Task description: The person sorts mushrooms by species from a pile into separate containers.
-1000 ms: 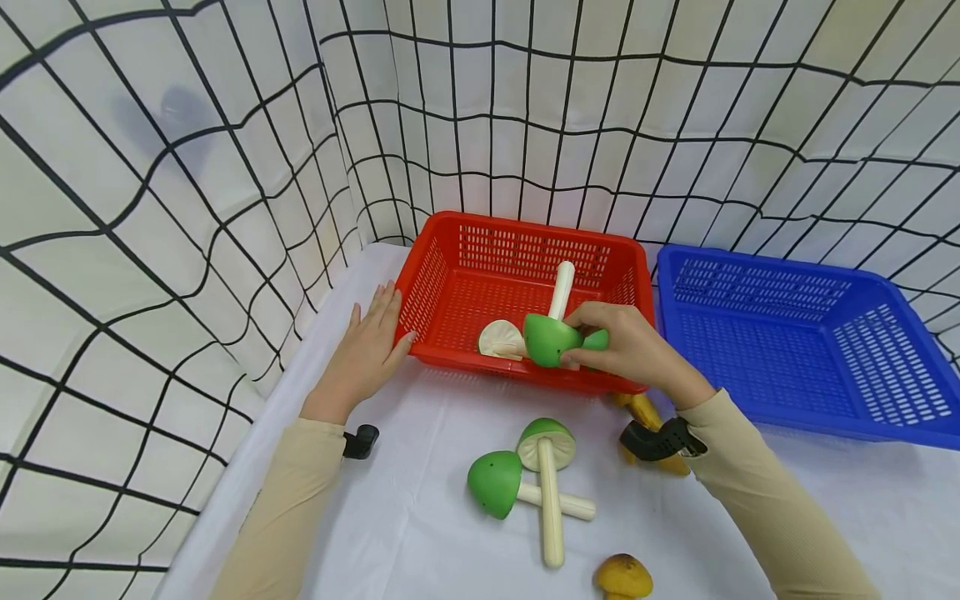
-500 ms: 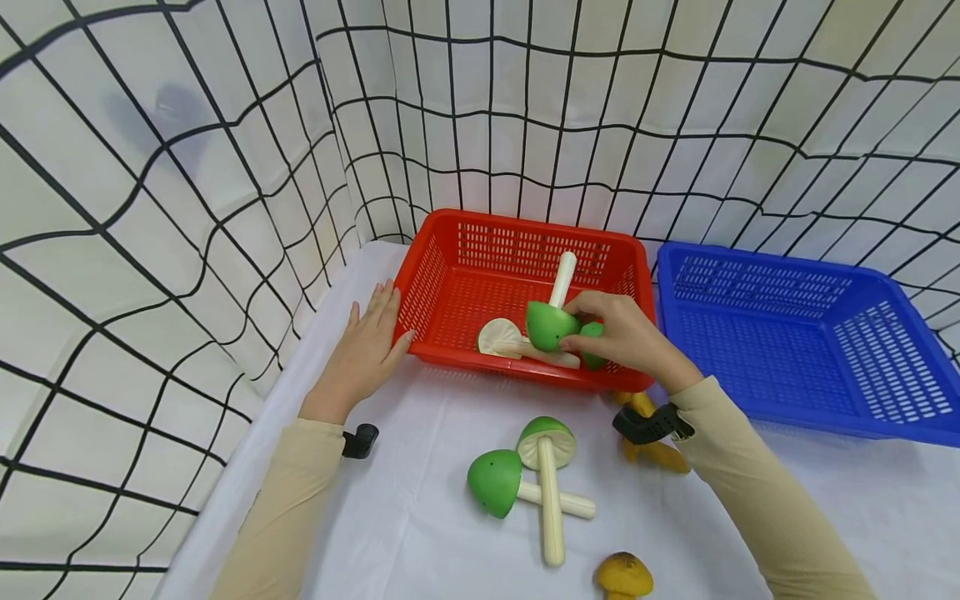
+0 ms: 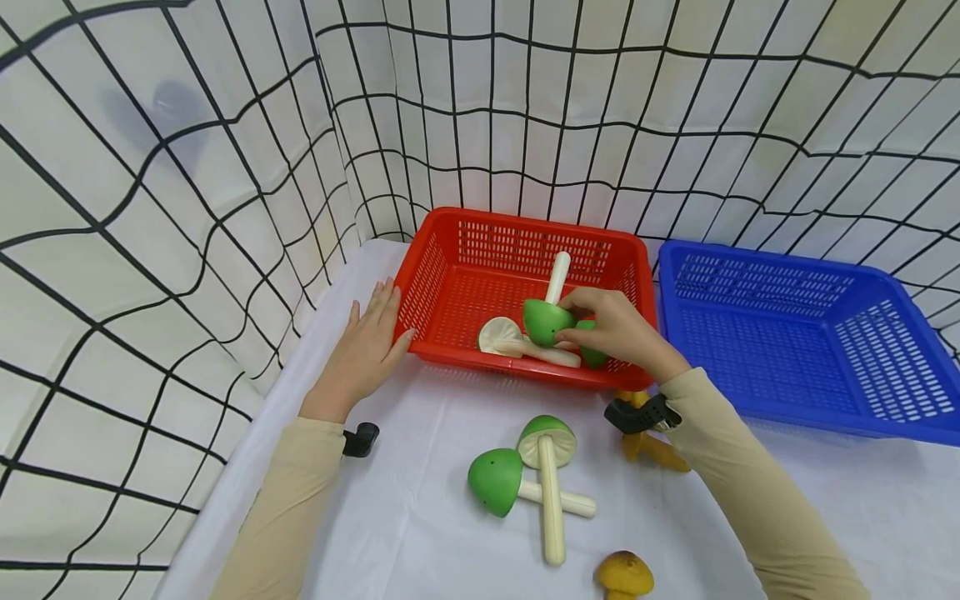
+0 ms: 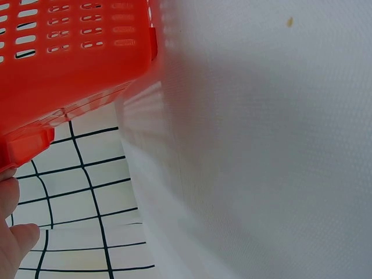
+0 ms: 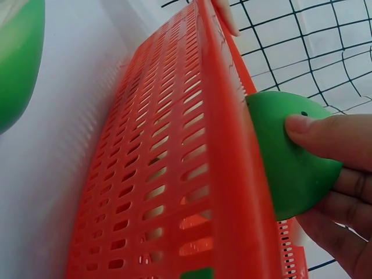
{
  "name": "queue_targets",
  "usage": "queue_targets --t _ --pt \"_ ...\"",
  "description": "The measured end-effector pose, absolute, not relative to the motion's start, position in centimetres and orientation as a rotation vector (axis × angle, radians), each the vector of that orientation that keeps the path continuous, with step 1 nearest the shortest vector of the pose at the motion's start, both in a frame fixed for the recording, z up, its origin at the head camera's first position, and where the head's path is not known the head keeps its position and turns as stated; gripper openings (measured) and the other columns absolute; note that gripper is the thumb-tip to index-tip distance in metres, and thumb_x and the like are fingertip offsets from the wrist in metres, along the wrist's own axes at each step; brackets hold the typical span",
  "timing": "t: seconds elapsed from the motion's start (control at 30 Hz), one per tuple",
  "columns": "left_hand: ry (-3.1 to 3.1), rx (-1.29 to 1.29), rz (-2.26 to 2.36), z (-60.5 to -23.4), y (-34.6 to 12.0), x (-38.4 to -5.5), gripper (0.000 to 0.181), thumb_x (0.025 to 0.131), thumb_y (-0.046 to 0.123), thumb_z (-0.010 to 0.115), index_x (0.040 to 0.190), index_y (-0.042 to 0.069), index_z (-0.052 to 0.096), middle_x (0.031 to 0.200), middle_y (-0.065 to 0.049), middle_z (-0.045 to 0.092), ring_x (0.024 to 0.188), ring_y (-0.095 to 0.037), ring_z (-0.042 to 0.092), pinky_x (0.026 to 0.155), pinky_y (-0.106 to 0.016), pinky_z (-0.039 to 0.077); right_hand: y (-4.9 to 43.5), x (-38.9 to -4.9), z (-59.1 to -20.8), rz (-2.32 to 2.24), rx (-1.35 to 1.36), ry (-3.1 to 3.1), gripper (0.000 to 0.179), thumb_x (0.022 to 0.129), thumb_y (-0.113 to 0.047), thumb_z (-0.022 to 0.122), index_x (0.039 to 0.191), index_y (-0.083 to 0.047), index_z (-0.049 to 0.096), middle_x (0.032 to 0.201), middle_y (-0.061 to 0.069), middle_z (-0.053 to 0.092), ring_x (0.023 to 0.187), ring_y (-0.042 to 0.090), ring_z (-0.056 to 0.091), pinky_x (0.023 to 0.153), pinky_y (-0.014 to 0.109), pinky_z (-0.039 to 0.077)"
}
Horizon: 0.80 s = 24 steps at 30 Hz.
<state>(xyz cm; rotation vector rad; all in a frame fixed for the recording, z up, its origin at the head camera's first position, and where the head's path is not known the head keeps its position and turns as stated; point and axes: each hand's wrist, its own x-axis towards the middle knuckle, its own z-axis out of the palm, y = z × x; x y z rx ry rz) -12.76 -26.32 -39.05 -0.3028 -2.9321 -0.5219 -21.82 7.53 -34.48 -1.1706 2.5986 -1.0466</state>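
Observation:
Over the red basket [image 3: 465, 362], my right hand [image 3: 617, 327] pinches the green cap of a toy mushroom [image 3: 546, 322], whose white stem points up and away. The right wrist view shows the thumb against that green cap [image 5: 290, 168], just past the basket's rim. Two more green-capped mushrooms lie in the basket: one shows its pale underside [image 3: 497, 335], the other its green cap [image 3: 594, 346], partly behind my right hand. My left hand [image 3: 360, 354] rests with straight fingers against the basket's left side. Only a few of its fingers [image 4: 22, 235] appear in the left wrist view.
A blue basket [image 3: 780, 358] stands to the right of the red one. Two green mushrooms lie crossed on the white cloth, a cap [image 3: 495, 482] and a stem [image 3: 552, 517] showing. Yellow mushrooms [image 3: 626, 575] lie nearby, some under my right wrist. Black netting [image 3: 555, 150] stands behind.
The mushroom in my right hand has risen slightly and shifted a little away from me. The green-capped one beside it now lies uncovered in the basket. My left hand stays put.

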Motion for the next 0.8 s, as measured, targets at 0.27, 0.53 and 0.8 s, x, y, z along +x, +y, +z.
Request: queue_targets --t 0.27,0.53,0.8 --pt "-2.949 -0.295 -0.529 -38.92 -26.33 -12.69 0.066 0.101 0.034 0.036 0.147 -0.007 0.014 0.155 -0.020 0.010 0.144 -0.030 0.003 0.111 -0.057 0.005 7.17 -22.28 -35.01 -1.045 -1.177 2.613 0.029 0.077 -0.007 0.077 0.102 0.002 0.066 0.095 0.011 0.067 0.087 0.022 0.064 0.081 0.041 0.052" --pt "-2.940 -0.294 -0.531 -38.90 -26.26 -12.72 0.066 0.100 0.033 0.037 0.147 -0.008 0.015 0.155 -0.020 0.010 0.144 -0.030 0.005 0.111 -0.057 0.005 7.05 -22.59 -35.28 -1.033 -1.163 2.626 0.031 0.076 -0.008 0.078 0.103 0.002 0.066 0.097 0.012 0.067 0.088 0.023 0.063 0.082 0.042 0.051" --pt "-2.941 -0.298 -0.528 -39.00 -26.40 -12.64 0.067 0.100 0.034 0.037 0.147 -0.008 0.014 0.156 -0.020 0.009 0.144 -0.029 0.003 0.111 -0.057 0.005 6.74 -22.82 -35.46 -1.046 -1.126 2.633 0.035 0.077 -0.007 0.077 0.108 0.003 0.065 0.101 0.013 0.066 0.091 0.025 0.063 0.084 0.044 0.051"
